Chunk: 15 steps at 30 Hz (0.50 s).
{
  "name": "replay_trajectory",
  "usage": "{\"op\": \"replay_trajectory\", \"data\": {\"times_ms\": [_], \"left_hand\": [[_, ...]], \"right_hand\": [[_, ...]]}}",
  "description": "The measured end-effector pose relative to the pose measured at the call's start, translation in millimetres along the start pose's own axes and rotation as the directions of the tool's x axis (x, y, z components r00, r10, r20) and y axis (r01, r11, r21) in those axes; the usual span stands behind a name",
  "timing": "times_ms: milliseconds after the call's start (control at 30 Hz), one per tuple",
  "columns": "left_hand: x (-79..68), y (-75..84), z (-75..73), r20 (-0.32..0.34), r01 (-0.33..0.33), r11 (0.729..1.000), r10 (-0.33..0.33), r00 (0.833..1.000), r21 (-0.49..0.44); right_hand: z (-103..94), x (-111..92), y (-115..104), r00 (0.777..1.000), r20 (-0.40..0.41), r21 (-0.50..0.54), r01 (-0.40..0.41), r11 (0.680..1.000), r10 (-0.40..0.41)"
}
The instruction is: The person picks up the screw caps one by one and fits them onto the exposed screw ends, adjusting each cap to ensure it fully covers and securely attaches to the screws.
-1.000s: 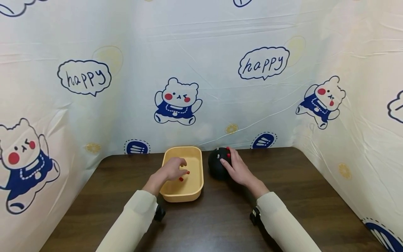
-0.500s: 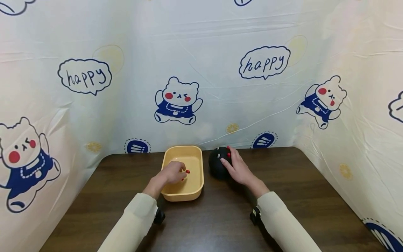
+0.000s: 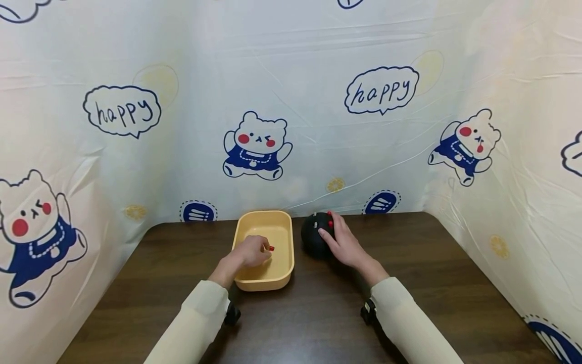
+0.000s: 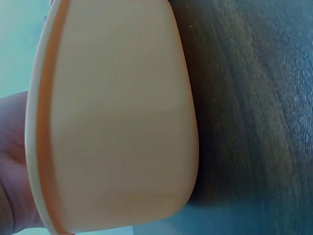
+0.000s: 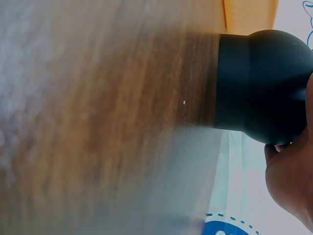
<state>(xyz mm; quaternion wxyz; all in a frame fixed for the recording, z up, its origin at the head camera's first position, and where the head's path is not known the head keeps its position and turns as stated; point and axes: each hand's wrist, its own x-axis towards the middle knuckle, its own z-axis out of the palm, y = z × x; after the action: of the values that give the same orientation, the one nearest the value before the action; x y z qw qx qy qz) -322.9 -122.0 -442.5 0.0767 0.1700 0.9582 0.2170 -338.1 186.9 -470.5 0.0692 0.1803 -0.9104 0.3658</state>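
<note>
My left hand reaches down into the yellow plastic basin, fingers bent toward its floor. One small red piece shows beside the fingertips; I cannot tell whether the fingers pinch a second one. In the left wrist view the basin's outer wall hides the fingers. My right hand grips the right side of a black ball-shaped object, thumb on the near side and fingers round the far side. Small red and silvery bits sit on its top. Seen from the right wrist, its rounded body stands on a short straight base.
The basin and the black object stand side by side at the back of the brown wooden table. A white curtain printed with bears rises behind the table and along both sides. Dark wrist devices sit under both sleeves.
My left hand has lowered toward the basin's floor and its fingers have drawn together. The nearer red piece has gone out of sight behind them. My right hand holds its place.
</note>
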Motion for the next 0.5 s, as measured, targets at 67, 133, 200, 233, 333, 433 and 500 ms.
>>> {"op": "replay_trajectory", "data": {"times_ms": [67, 133, 200, 233, 333, 433, 500], "left_hand": [[-0.5, 0.2, 1.2, -0.005, -0.011, 1.0, 0.011, 1.0, -0.018], [-0.4, -0.1, 2.5, -0.009, -0.019, 0.999, 0.019, 1.0, -0.035], [0.0, -0.6, 3.2, -0.015, -0.022, 0.999, 0.021, 1.0, -0.039], [0.3, -1.0, 3.6, -0.02, -0.023, 0.999, 0.022, 1.0, -0.038], [1.3, -2.0, 4.2, -0.033, -0.011, 0.999, 0.009, 0.999, -0.043], [1.6, -2.1, 4.1, -0.034, 0.015, 0.998, -0.017, 0.999, -0.056], [1.6, -1.9, 3.9, -0.026, 0.038, 0.997, -0.039, 0.999, -0.061]], "right_hand": [[0.8, 0.1, 0.5, 1.0, -0.001, -0.004, 0.001, 1.0, -0.001], [1.4, 0.2, 1.1, 1.0, -0.003, -0.007, 0.004, 1.0, -0.004], [1.7, 0.2, 1.6, 1.0, -0.006, -0.007, 0.008, 1.0, -0.008], [1.8, 0.2, 1.8, 1.0, -0.008, -0.008, 0.01, 1.0, -0.01], [1.7, 0.1, 1.8, 1.0, -0.012, -0.006, 0.011, 1.0, -0.011], [1.4, 0.2, 1.6, 1.0, -0.012, -0.005, 0.01, 1.0, -0.01], [1.3, 0.3, 1.4, 1.0, -0.011, -0.005, 0.01, 1.0, -0.01]]}}
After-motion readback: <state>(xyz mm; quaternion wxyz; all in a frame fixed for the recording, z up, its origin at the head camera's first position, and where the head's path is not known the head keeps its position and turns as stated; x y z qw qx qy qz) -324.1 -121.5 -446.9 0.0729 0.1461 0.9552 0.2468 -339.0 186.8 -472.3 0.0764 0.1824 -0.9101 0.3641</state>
